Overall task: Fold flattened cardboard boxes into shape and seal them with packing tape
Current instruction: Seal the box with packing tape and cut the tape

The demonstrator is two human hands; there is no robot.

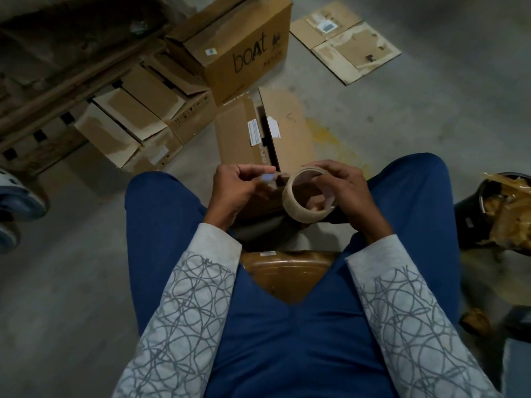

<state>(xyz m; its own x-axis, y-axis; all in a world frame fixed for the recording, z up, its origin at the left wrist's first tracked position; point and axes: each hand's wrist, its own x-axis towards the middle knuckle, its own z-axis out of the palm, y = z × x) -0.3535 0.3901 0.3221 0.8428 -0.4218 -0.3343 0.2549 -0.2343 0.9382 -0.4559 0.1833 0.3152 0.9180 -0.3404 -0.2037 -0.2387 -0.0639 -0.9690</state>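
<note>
I sit with a brown roll of packing tape (pixel 304 196) held over my knees. My right hand (pixel 347 193) grips the roll, fingers curled over its rim and through its core. My left hand (pixel 235 188) pinches a small pale blue object (pixel 265 178), blurred, right at the roll's left side. Just beyond my hands a partly folded cardboard box (pixel 244 133) lies on the concrete floor, with white labels on it and one flap raised.
A "boat" carton (pixel 241 53) stands behind the box. Several open-flapped boxes (pixel 138 119) line a wooden pallet at left. Flattened cardboard (pixel 347 41) lies at far right. A black bin of tape scraps (pixel 497 211) stands at right. A brown stool (pixel 287 274) is under me.
</note>
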